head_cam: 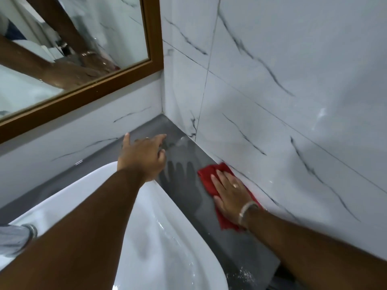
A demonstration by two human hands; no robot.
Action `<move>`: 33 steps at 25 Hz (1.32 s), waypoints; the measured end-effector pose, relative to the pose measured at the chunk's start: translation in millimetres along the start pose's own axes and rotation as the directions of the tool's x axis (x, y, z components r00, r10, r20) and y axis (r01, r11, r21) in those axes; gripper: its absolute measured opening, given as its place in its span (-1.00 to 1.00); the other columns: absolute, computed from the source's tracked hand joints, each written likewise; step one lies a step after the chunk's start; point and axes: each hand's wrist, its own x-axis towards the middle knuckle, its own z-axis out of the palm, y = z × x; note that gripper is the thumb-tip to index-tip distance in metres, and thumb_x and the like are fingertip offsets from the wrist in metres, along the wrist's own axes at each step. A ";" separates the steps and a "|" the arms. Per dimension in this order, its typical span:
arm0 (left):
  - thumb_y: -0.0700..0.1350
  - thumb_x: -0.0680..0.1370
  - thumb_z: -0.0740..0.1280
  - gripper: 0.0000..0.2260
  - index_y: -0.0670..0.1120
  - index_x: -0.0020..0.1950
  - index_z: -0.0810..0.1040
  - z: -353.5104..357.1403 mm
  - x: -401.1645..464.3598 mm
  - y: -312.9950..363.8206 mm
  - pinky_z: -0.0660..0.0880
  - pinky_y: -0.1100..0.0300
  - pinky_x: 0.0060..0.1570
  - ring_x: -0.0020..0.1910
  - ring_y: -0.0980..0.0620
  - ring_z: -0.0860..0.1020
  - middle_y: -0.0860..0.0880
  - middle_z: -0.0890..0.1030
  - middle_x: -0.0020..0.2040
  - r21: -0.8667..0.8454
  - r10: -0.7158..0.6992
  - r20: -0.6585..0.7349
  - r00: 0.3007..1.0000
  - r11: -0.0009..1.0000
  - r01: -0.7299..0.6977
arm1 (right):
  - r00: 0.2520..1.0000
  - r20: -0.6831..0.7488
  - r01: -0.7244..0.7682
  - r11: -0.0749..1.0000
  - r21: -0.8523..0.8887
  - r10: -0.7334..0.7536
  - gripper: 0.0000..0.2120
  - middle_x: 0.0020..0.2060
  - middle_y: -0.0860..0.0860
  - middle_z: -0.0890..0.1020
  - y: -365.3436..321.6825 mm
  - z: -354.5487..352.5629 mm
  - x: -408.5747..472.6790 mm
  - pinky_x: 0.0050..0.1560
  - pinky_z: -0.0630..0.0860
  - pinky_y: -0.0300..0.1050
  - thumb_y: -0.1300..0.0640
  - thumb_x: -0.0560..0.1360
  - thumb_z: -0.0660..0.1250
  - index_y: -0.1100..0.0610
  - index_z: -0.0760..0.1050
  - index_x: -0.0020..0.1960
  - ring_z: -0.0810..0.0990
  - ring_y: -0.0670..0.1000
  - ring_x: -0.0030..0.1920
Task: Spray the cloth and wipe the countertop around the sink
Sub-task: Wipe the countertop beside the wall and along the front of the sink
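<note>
A red cloth (209, 176) lies flat on the glossy grey countertop (184, 147), tight against the right wall. My right hand (228, 191) presses down on the cloth with fingers spread flat, a ring on one finger and a bracelet at the wrist. My left hand (142, 155) hovers above the counter near the back corner, fingers apart and holding nothing. The white sink basin (159, 233) fills the lower middle, its rim just left of the cloth. No spray bottle is in view.
White marble-look tiled walls (293, 101) close the corner at the back and right. A wood-framed mirror (90, 88) hangs at the upper left. A chrome tap (18, 237) shows at the left edge. White specks lie on the counter's near end (243, 275).
</note>
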 end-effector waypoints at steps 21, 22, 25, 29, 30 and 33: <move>0.25 0.63 0.00 -0.40 0.03 0.63 0.22 5.2 -53.5 51.3 -0.19 -0.45 0.48 0.61 -0.13 0.17 -0.04 0.40 0.55 0.178 0.110 -0.024 0.994 0.978 -0.104 | 0.999 -0.036 0.041 0.999 0.016 -0.040 -0.38 0.50 0.20 0.31 45.8 17.3 -125.5 0.37 0.32 0.24 -0.01 0.50 0.22 0.11 0.24 0.52 0.32 0.29 0.44; 0.26 0.61 -0.01 -0.38 0.04 0.64 0.22 10.5 -64.4 62.4 -0.20 -0.43 0.48 0.62 -0.12 0.16 -0.04 0.38 0.56 0.183 0.130 -0.026 0.991 0.975 -0.123 | 0.998 -0.054 0.032 0.999 0.016 -0.031 -0.37 0.52 0.19 0.26 37.8 13.7 -104.6 0.41 0.27 0.23 0.00 0.51 0.23 0.10 0.19 0.54 0.27 0.28 0.47; 0.22 0.68 0.01 -0.44 0.06 0.66 0.13 18.9 -73.5 74.5 -0.23 -0.41 0.49 0.63 -0.12 0.09 -0.05 0.29 0.61 0.183 0.092 -0.059 0.994 0.980 -0.080 | 0.998 -0.041 0.046 0.999 -0.025 -0.047 -0.35 0.58 0.16 0.10 6.3 8.5 -60.3 0.49 0.08 0.17 -0.04 0.54 0.17 0.05 0.05 0.58 0.10 0.23 0.54; 0.20 0.70 -0.06 -0.44 0.03 0.67 0.07 16.0 -68.6 72.2 -0.25 -0.41 0.49 0.64 -0.13 0.05 -0.07 0.26 0.63 0.166 0.056 -0.067 0.996 0.985 -0.045 | 0.903 -0.015 0.429 0.904 -0.007 -0.429 -0.32 0.56 0.13 0.19 19.7 35.6 -142.3 0.46 0.15 0.19 -0.07 0.47 0.20 -0.01 0.14 0.55 0.17 0.23 0.51; 0.20 0.71 -0.07 -0.45 0.03 0.68 0.06 15.4 -67.8 72.0 -0.26 -0.41 0.49 0.64 -0.13 0.05 -0.07 0.26 0.63 0.162 0.054 -0.067 0.996 0.986 -0.043 | 0.901 -0.036 0.434 0.901 0.005 -0.433 -0.32 0.55 0.11 0.21 38.4 37.2 -155.7 0.44 0.20 0.20 -0.07 0.46 0.21 -0.03 0.15 0.55 0.19 0.22 0.50; 0.17 0.72 -0.03 -0.46 0.03 0.68 0.05 16.7 -66.9 71.9 -0.26 -0.40 0.50 0.64 -0.11 0.04 -0.06 0.26 0.63 0.158 0.038 -0.068 0.997 0.987 -0.027 | 0.982 -0.108 0.157 0.987 0.025 -0.153 -0.38 0.55 0.13 0.21 56.5 20.7 -119.5 0.42 0.25 0.22 -0.03 0.51 0.21 -0.03 0.17 0.54 0.22 0.26 0.50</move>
